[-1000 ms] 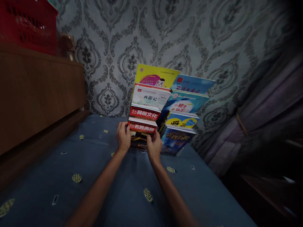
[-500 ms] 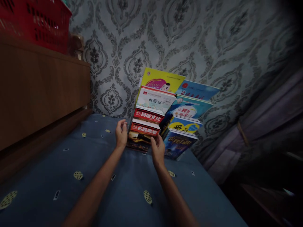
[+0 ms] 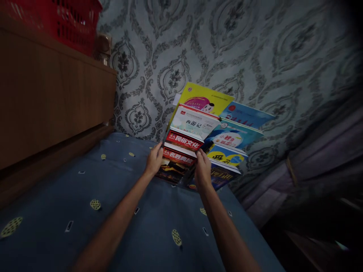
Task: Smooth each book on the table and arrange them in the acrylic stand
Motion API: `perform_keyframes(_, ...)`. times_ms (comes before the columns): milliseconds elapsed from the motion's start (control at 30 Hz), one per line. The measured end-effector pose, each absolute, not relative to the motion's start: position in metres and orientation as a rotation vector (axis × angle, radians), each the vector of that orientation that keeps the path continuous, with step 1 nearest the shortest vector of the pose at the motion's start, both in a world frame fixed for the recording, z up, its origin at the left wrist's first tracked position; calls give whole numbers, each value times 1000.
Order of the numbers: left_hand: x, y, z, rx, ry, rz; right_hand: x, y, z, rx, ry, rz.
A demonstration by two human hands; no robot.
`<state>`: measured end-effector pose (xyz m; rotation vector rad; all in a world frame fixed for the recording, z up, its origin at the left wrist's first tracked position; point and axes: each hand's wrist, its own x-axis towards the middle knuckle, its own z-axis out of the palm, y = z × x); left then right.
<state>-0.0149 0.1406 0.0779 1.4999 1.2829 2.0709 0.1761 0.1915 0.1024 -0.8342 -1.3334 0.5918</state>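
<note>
Two columns of books stand upright on the bed, stepped one behind another. In the left column's front is a dark book with a red title band (image 3: 176,166); behind it come another red-banded book (image 3: 184,140), a white book (image 3: 195,122) and a tall yellow book (image 3: 208,98). My left hand (image 3: 154,160) is closed at the left edge of the red-banded books, and my right hand (image 3: 203,168) is closed at their right edge, fingertips partly hidden. Right of it stand a dark blue book (image 3: 224,175), a yellow-and-blue book (image 3: 225,154), a teal book (image 3: 239,134) and a blue book (image 3: 249,115).
The books stand near a patterned wall (image 3: 138,117), on a blue sheet (image 3: 119,204). At left is a wooden cabinet (image 3: 56,94) with a red basket (image 3: 76,26) on top. A tied curtain (image 3: 278,181) hangs at right, beyond the bed's edge.
My left hand has moved in against the left edge of the books and closed. My right hand has shifted up along their right edge. The view has turned slightly, moving the books rightward.
</note>
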Motion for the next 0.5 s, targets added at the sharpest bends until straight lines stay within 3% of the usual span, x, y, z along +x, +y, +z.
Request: perform_keyframes(500,-4,142,76,1547,1301,2028,170,186,117,-903,-1443,472)
